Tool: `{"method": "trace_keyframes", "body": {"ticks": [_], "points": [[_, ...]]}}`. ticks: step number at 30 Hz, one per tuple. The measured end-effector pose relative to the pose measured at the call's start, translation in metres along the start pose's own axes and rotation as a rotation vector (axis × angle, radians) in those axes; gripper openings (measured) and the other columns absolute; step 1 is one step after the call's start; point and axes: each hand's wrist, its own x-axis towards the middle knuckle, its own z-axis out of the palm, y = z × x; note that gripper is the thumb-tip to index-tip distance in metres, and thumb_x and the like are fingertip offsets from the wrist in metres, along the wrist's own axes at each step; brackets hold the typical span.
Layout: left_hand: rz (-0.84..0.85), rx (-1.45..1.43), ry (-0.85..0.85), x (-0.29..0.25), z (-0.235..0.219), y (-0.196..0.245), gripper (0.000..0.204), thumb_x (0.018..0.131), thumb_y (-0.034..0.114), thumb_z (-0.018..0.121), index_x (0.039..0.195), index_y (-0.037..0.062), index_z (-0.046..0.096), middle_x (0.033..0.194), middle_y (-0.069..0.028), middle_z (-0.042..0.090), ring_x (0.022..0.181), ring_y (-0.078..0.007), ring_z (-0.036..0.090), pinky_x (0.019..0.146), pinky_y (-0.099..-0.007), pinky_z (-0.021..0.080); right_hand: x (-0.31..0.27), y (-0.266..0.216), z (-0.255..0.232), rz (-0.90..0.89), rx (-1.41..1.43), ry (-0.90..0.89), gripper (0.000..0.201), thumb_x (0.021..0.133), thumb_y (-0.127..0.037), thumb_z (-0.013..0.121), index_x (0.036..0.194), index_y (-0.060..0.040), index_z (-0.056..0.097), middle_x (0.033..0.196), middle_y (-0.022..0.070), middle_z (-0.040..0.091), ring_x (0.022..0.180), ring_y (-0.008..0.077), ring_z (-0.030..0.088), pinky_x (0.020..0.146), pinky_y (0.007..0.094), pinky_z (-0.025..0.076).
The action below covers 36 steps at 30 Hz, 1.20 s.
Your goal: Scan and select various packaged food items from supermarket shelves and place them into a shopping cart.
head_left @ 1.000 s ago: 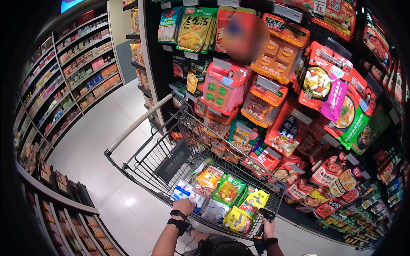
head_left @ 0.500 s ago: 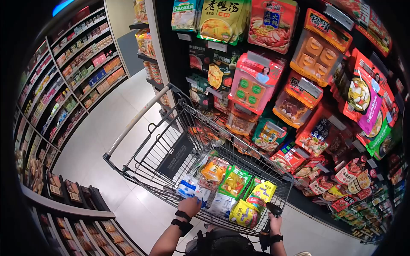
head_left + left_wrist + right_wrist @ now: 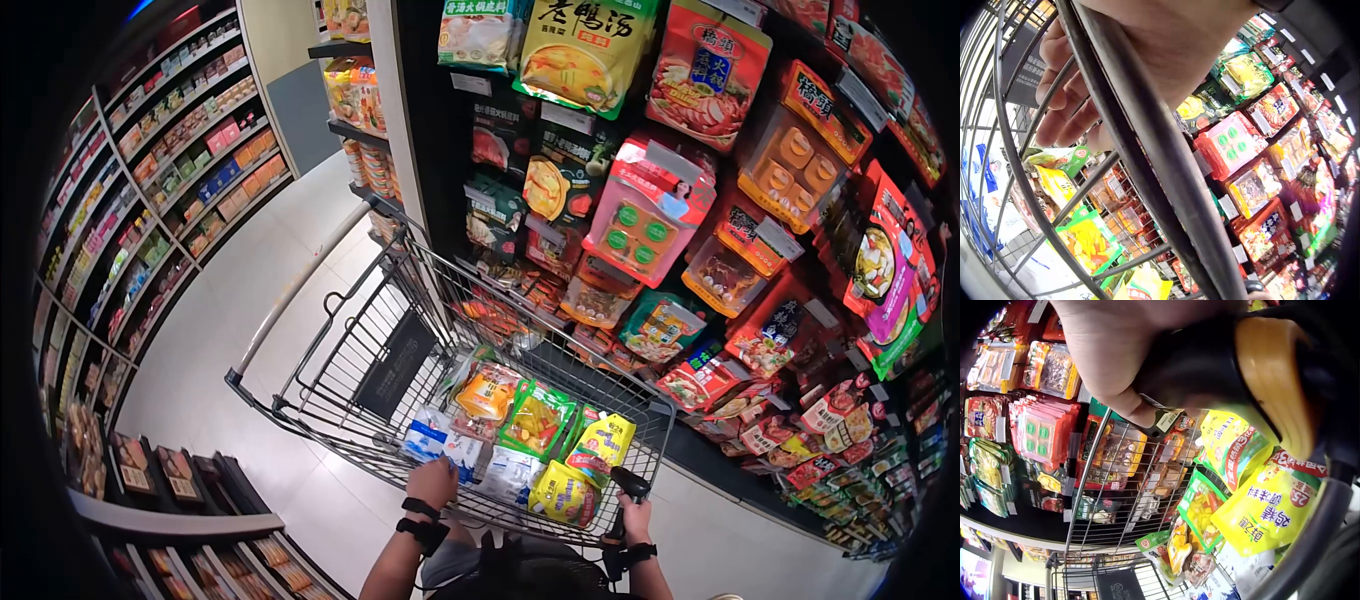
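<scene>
The shopping cart [image 3: 397, 362] fills the centre of the head view. At its near edge, lower middle, the left hand [image 3: 434, 485] has its fingers hooked over the rim [image 3: 1179, 175], tips inside the basket. Further right, the right hand [image 3: 636, 520] is wrapped round a black handle [image 3: 631, 484], perhaps part of the cart. Even pressure from both hands should steer best, with the rim clear of the hanging packs [image 3: 655, 212], upper right. Just beyond the fingers lie blue-and-white bags [image 3: 428, 436] and yellow packs [image 3: 565, 493].
</scene>
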Motion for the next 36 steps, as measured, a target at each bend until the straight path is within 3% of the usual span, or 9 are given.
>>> {"method": "trace_keyframes", "body": {"ticks": [4,6,10,16,18,26,32,34,36], "points": [[0.121,-0.123,0.129,0.009,-0.022,-0.011,0.024,0.084,0.027,0.054,0.073,0.0062,0.060,0.069,-0.0152,0.063,0.059,-0.0330,0.063,0.054,-0.0425,0.050,0.004,-0.003,0.021,0.000,-0.051,0.026,0.029,0.066,-0.027,0.071,0.078,-0.0004,0.066,0.063,0.0062,0.060,0.058,0.0160,0.055,0.057,0.0338,0.043],[0.162,-0.190,0.068,0.002,-0.024,-0.023,0.023,0.084,0.027,0.054,0.074,0.0067,0.059,0.067,-0.0140,0.063,0.057,-0.0326,0.062,0.052,-0.0425,0.049,-0.010,-0.003,0.024,0.000,-0.147,0.074,0.032,0.065,-0.029,0.071,0.078,-0.0001,0.066,0.064,0.0076,0.061,0.060,0.0178,0.056,0.059,0.0349,0.044],[0.320,-0.199,0.063,0.033,-0.038,-0.036,0.023,0.085,0.030,0.053,0.087,0.0072,0.057,0.067,-0.0132,0.062,0.059,-0.0314,0.062,0.051,-0.0422,0.048,0.011,-0.029,0.055,0.087,-0.177,0.066,0.024,0.069,-0.020,0.067,0.083,-0.0008,0.067,0.070,0.0027,0.062,0.064,0.0116,0.054,0.060,0.0289,0.041],[0.325,-0.110,-0.027,0.060,-0.045,-0.058,0.025,0.084,0.031,0.052,0.084,0.0065,0.058,0.071,-0.0131,0.064,0.060,-0.0309,0.063,0.054,-0.0419,0.050,0.020,-0.053,0.087,0.075,-0.115,0.021,0.021,0.071,-0.018,0.067,0.082,-0.0007,0.067,0.070,0.0025,0.062,0.066,0.0111,0.055,0.062,0.0276,0.042],[0.333,-0.095,-0.044,0.073,-0.047,-0.066,0.026,0.084,0.030,0.051,0.083,0.0054,0.059,0.072,-0.0133,0.064,0.060,-0.0312,0.063,0.055,-0.0422,0.051,0.026,-0.062,0.102,0.001,-0.108,0.028,0.038,0.066,-0.032,0.071,0.080,0.0026,0.065,0.062,0.0080,0.060,0.058,0.0189,0.056,0.059,0.0339,0.043],[0.299,-0.086,-0.029,0.083,-0.053,-0.073,0.024,0.084,0.028,0.053,0.079,0.0058,0.058,0.069,-0.0135,0.063,0.059,-0.0315,0.062,0.054,-0.0421,0.050,0.026,-0.079,0.115,-0.003,-0.189,0.035,0.035,0.066,-0.030,0.071,0.079,0.0018,0.065,0.060,0.0071,0.059,0.056,0.0177,0.055,0.056,0.0335,0.043],[0.270,-0.084,-0.077,0.104,-0.063,-0.077,0.024,0.084,0.029,0.053,0.078,0.0066,0.060,0.065,-0.0125,0.063,0.059,-0.0310,0.062,0.054,-0.0422,0.049,0.028,-0.075,0.126,-0.030,-0.155,0.037,0.032,0.066,-0.029,0.070,0.077,0.0012,0.065,0.056,0.0057,0.057,0.052,0.0157,0.054,0.053,0.0336,0.042],[0.228,-0.037,-0.164,0.117,-0.070,-0.080,0.025,0.084,0.030,0.053,0.081,0.0056,0.060,0.072,-0.0154,0.064,0.063,-0.0319,0.063,0.058,-0.0430,0.051,0.024,-0.092,0.136,-0.005,-0.165,0.054,0.033,0.066,-0.029,0.070,0.077,0.0012,0.065,0.056,0.0068,0.058,0.052,0.0175,0.054,0.054,0.0344,0.044],[0.231,-0.033,-0.172,0.124,-0.073,-0.083,0.025,0.084,0.030,0.054,0.082,0.0060,0.061,0.071,-0.0148,0.064,0.064,-0.0315,0.063,0.059,-0.0430,0.051,0.022,-0.103,0.141,0.064,-0.212,0.055,0.027,0.068,-0.026,0.070,0.079,-0.0018,0.068,0.065,0.0052,0.062,0.061,0.0145,0.058,0.060,0.0308,0.044]]}}
